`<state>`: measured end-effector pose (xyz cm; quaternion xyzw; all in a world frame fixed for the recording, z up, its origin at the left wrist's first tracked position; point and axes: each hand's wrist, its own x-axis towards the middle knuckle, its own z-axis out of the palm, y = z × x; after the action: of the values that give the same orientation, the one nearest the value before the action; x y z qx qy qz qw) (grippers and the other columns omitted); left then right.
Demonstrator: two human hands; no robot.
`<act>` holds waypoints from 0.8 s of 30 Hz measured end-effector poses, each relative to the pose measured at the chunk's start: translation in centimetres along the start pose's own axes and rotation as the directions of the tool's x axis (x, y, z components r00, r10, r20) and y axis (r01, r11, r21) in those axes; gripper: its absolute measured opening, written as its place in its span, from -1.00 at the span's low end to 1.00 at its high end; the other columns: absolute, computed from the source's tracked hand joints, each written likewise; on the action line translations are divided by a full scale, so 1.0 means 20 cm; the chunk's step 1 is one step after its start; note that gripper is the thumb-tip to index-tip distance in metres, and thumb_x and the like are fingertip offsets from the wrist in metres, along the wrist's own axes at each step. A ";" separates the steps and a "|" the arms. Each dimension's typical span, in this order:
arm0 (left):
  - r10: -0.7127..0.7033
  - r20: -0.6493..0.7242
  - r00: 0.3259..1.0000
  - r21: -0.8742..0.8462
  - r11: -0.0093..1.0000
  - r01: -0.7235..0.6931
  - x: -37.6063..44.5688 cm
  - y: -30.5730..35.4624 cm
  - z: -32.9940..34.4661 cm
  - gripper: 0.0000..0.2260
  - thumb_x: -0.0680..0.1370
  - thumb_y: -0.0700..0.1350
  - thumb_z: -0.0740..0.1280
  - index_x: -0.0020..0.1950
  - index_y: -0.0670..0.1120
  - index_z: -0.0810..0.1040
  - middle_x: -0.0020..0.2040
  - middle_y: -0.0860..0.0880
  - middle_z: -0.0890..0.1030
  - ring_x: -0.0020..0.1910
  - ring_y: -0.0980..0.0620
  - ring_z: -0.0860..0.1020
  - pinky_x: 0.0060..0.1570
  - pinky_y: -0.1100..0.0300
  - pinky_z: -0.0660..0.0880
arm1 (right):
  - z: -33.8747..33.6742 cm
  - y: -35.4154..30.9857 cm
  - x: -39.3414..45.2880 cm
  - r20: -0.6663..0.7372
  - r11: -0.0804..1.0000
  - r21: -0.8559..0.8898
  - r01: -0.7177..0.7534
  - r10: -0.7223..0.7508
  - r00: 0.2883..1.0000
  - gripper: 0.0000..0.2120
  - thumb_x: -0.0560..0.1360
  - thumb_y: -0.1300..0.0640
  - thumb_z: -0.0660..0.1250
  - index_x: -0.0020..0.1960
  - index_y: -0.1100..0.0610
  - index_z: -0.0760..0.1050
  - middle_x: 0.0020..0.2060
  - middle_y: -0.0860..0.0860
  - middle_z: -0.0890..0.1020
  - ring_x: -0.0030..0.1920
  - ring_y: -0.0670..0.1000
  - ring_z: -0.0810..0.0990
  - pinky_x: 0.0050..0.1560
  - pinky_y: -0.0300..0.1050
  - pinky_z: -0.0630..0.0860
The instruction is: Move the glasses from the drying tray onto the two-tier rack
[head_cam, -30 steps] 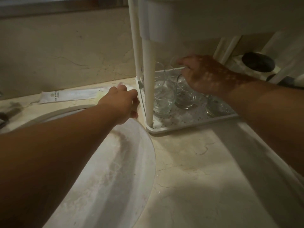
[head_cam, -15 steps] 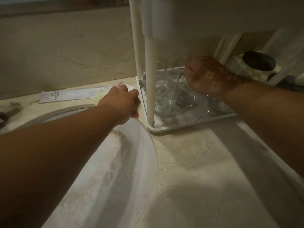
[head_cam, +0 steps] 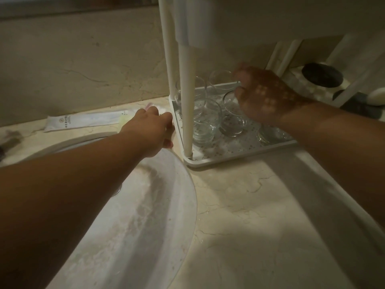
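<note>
Nearest, under the left forearm, lies the pale round basin point(head_cam: 129, 215), and right of it a broad bare stretch of marble bench point(head_cam: 260, 215) gives open room for the arms. The left hand point(head_cam: 152, 127) rests with fingers curled against the rack's lower tray point(head_cam: 239, 156) at its left edge, seemingly steadying it; whether it grips the rim I cannot tell. Just beyond its knuckles a paper sachet point(head_cam: 83, 122) lies on the bench.

The right hand point(head_cam: 264, 97) reaches under the upper tier point(head_cam: 250, 17), which hangs low over it, and compared with a second ago it has shifted slightly, settling on a back glass point(head_cam: 221, 80), fingers curled at its rim. The other glasses point(head_cam: 205, 126) stand close together on the lower tray, touching or nearly so, behind the white post point(head_cam: 187, 97). Likely this glass is being set down. Withdrawal room is tight: post left, tier above, neighbours crowding.
</note>
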<state>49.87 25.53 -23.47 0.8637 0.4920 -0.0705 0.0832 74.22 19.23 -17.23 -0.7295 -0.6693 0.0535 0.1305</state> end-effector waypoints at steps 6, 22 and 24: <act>0.007 0.007 1.000 -0.005 1.000 -0.007 0.00 0.00 -0.01 -0.53 0.46 0.08 0.49 0.32 0.02 0.49 0.30 -0.12 0.42 0.27 -0.18 0.36 0.19 -0.12 0.45 | -0.06 0.06 -0.15 -0.043 0.994 -0.066 -0.091 0.088 0.995 -0.55 0.61 0.05 0.17 0.48 0.08 0.30 0.45 0.05 0.38 0.43 0.11 0.32 0.35 -0.13 0.23; 0.011 -0.001 1.000 -0.015 1.000 -0.011 -0.01 0.02 -0.03 -0.65 0.45 0.07 0.52 0.15 0.04 0.52 0.17 -0.12 0.46 0.13 -0.17 0.43 0.18 -0.09 0.45 | -0.09 0.26 -0.10 -0.078 0.932 0.069 -0.355 0.360 0.930 -0.37 0.49 -0.04 0.38 0.50 0.01 0.27 0.42 0.05 0.42 0.40 0.13 0.39 0.29 -0.13 0.34; 0.005 -0.008 1.000 -0.026 1.000 -0.005 -0.01 0.02 -0.03 -0.66 0.44 0.07 0.52 0.14 0.04 0.52 0.17 -0.12 0.46 0.12 -0.17 0.43 0.15 -0.07 0.45 | -0.08 0.27 -0.08 -0.088 0.925 0.078 -0.372 0.378 0.922 -0.40 0.48 0.01 0.39 0.47 0.06 0.31 0.38 0.07 0.46 0.35 0.14 0.44 0.18 -0.18 0.36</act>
<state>50.07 25.22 -22.85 0.8641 0.4910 -0.0604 0.0928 79.62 17.12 -17.20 -0.8416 -0.5079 0.0603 0.1735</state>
